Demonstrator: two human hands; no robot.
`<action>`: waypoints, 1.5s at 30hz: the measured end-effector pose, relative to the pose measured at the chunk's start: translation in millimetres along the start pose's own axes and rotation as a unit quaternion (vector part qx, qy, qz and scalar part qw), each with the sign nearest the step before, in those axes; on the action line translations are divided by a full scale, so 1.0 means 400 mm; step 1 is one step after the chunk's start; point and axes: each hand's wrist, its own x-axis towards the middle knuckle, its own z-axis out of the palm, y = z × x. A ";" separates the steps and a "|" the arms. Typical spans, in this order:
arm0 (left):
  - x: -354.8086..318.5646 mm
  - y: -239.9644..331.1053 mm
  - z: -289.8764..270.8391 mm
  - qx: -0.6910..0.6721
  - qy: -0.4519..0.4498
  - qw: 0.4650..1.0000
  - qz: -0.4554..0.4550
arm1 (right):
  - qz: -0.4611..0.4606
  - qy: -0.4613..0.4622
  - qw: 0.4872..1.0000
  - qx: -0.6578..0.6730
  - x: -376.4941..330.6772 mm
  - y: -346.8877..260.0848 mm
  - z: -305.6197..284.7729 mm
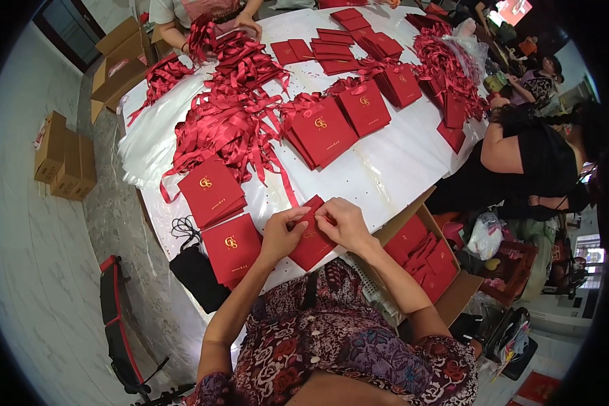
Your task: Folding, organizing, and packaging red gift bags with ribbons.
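Observation:
A flat red paper bag (311,252) with a gold emblem lies tilted at the table's near edge, in front of me. My left hand (284,233) pinches its left upper side between thumb and fingers. At its upper right, my right hand (345,223) is closed with the fingertips pressed together on the bag; anything small between them is hidden. To the left of my left hand sit a near stack of red bags (231,249) and another stack (212,193) just beyond it. A tangled heap of red ribbons (220,132) spreads farther back, one strand trailing toward my hands.
Ribboned red bags (323,132) stand mid-table. A black pouch (199,277) lies at the near left edge. An open carton (463,291) of red bags is at my right. Another person's hand (248,26) works at the far side; a person in black (531,162) is at right.

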 end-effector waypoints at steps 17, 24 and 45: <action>0.018 0.062 0.024 0.428 0.012 0.884 0.190 | 0.076 0.019 0.993 0.088 -0.046 0.066 0.079; 0.052 0.031 0.005 0.321 -0.053 0.932 0.160 | 0.034 -0.116 0.992 -0.019 -0.023 0.078 -0.019; 0.046 0.046 0.025 0.427 -0.046 0.780 0.455 | 0.057 -0.292 0.915 0.271 0.065 0.216 -0.003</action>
